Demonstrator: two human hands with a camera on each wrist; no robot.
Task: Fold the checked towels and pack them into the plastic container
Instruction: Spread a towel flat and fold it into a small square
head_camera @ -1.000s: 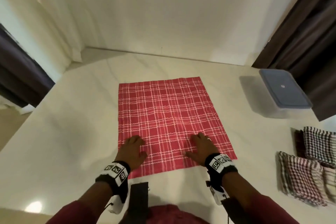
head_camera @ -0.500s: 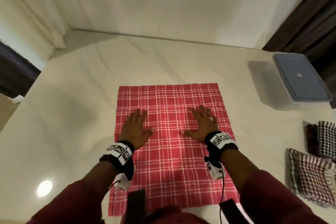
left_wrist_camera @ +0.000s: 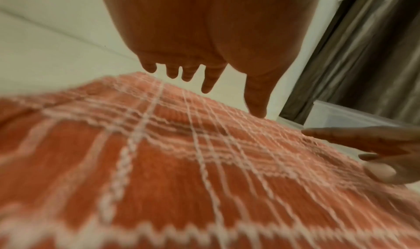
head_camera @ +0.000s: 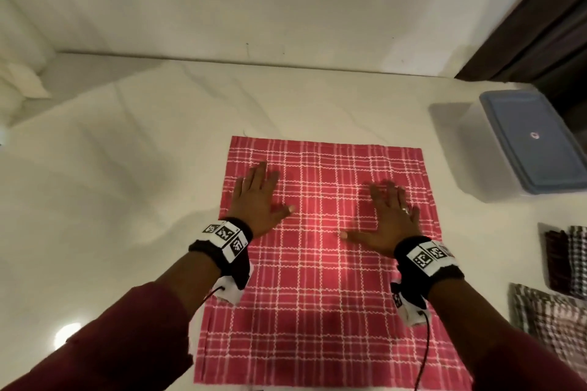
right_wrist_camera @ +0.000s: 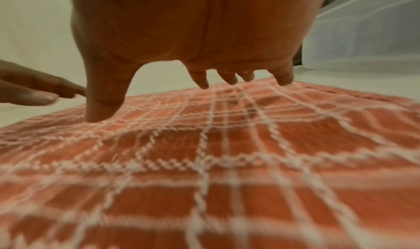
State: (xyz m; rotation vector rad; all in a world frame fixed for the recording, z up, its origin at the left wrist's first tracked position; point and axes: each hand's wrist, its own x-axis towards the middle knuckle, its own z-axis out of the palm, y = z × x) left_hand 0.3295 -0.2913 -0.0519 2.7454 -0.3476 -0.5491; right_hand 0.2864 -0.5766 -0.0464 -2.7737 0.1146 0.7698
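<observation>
Red checked towel [head_camera: 320, 279]: laid flat and unfolded on the pale marble-patterned table [head_camera: 127, 184], near edge at the person's body. Left hand [head_camera: 259, 197]: placed palm-down on the towel's far left part, fingers straight and spread, nothing gripped. Right hand [head_camera: 389, 217]: placed palm-down on the far right part, fingers straight, thumb stretched inward, nothing gripped; a ring is worn on one finger. Wrist views: fingertips of both hands are seen touching the cloth, thumbs extended. Plastic container [head_camera: 521, 149]: translucent, blue lid fitted on, set at the table's far right, apart from the towel. Folded checked towels [head_camera: 559, 289]: dark and white, stacked at the right edge, nearer than the container. Dark curtain [head_camera: 540, 16]: hung behind the container.
</observation>
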